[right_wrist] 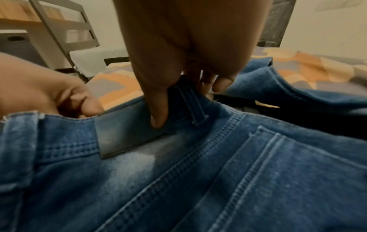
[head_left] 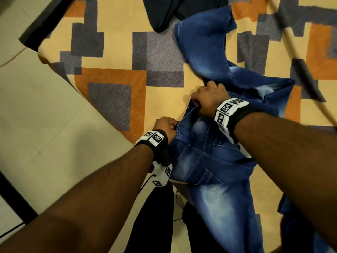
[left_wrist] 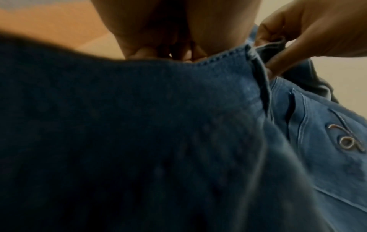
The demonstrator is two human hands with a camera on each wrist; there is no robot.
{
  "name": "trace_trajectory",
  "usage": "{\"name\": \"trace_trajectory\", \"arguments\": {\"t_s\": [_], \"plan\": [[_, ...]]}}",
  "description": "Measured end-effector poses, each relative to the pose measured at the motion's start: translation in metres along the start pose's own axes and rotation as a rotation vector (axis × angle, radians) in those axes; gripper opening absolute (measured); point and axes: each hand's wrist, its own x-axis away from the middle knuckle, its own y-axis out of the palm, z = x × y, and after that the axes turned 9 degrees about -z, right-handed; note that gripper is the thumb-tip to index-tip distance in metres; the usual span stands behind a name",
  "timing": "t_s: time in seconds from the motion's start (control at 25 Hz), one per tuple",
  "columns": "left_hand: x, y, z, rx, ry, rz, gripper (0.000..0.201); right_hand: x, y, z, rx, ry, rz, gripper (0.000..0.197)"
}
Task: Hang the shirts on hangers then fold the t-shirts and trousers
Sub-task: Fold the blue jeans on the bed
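A bed covered by a blocky orange, grey and cream bedspread (head_left: 113,77) fills most of the head view, with pale floor at the left of the frame and a chair (right_wrist: 65,36) seen in the upper left of the right-wrist view. At the centre of the head view the left hand (head_left: 166,126) is clamped on the near end of the waistband of a pair of blue jeans (head_left: 215,161), fingers curled over the edge. Just above and to its right, the right hand (head_left: 207,99) is closed on the same waistband further along; in the right-wrist view its thumb (right_wrist: 158,103) is pressed down on the dark patch (right_wrist: 129,133) beside a belt loop (right_wrist: 193,104), the fingers being tucked behind the band. The band is thus held at two points so that, it is judged, the waist can be pulled taut and squared for folding. From the hands the seat and back pockets run toward the bottom of the head view, while one leg is thrown up toward the upper right, crumpled and not yet aligned. A dark garment (head_left: 169,13) lies at the top centre, just beyond the leg hem. The trouser fold is judged to be at its start.
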Motion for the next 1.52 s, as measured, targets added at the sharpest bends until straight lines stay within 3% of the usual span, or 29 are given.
{"name": "trace_trajectory", "arguments": {"t_s": [0.08, 0.16, 0.28, 0.4, 0.52, 0.6, 0.68, 0.76, 0.84, 0.96, 1.0, 1.08, 1.2, 1.36, 1.52], "plan": [[0.012, -0.012, 0.01, 0.056, 0.0, 0.008, 0.018, 0.015, -0.012, 0.013, -0.059, -0.013, 0.021, 0.017], [0.031, -0.021, 0.025, 0.214, 0.011, 0.026, 0.028, 0.042, -0.033, 0.026, -0.095, -0.022, 0.048, 0.028], [0.075, -0.019, 0.058, 0.518, -0.039, -0.148, 0.032, 0.097, -0.068, 0.036, 0.059, -0.035, 0.0, 0.035], [0.118, -0.012, 0.092, 0.576, 0.004, -0.249, 0.018, 0.168, -0.11, 0.036, -0.024, -0.051, -0.065, 0.026], [0.157, -0.015, 0.126, 0.479, 0.135, -0.298, 0.006, 0.241, -0.149, 0.034, -0.097, -0.095, -0.088, 0.015], [0.179, -0.022, 0.149, 0.331, 0.23, -0.309, 0.032, 0.288, -0.179, 0.031, -0.071, -0.117, -0.12, 0.007], [0.206, -0.037, 0.176, 0.214, 0.343, -0.301, 0.055, 0.341, -0.211, 0.036, -0.007, -0.078, -0.103, 0.019], [0.244, -0.052, 0.207, 0.091, 0.526, -0.363, 0.057, 0.404, -0.24, 0.035, 0.022, 0.008, -0.084, 0.025], [0.278, -0.069, 0.244, -0.186, 0.7, -0.403, 0.062, 0.457, -0.268, 0.031, 0.075, 0.049, -0.016, 0.023], [0.32, -0.084, 0.302, -0.414, 0.784, -0.434, 0.085, 0.507, -0.299, 0.016, 0.159, 0.078, 0.063, 0.019], [0.335, -0.088, 0.324, -0.52, 0.806, -0.406, 0.081, 0.525, -0.31, 0.012, 0.19, 0.088, 0.093, 0.017], [0.358, -0.097, 0.359, -0.703, 0.778, -0.263, 0.053, 0.556, -0.33, 0.006, 0.241, 0.124, 0.161, 0.015], [0.378, -0.118, 0.398, -0.665, 0.756, -0.196, 0.033, 0.598, -0.357, 0.006, 0.258, 0.259, 0.225, 0.02], [0.415, -0.162, 0.437, -0.506, 1.006, -0.151, 0.056, 0.663, -0.385, 0.015, 0.075, 0.412, 0.315, 0.039], [0.503, -0.218, 0.495, -0.526, 1.338, 0.012, 0.072, 0.733, -0.408, 0.025, -0.132, 0.495, 0.462, 0.052]]}}
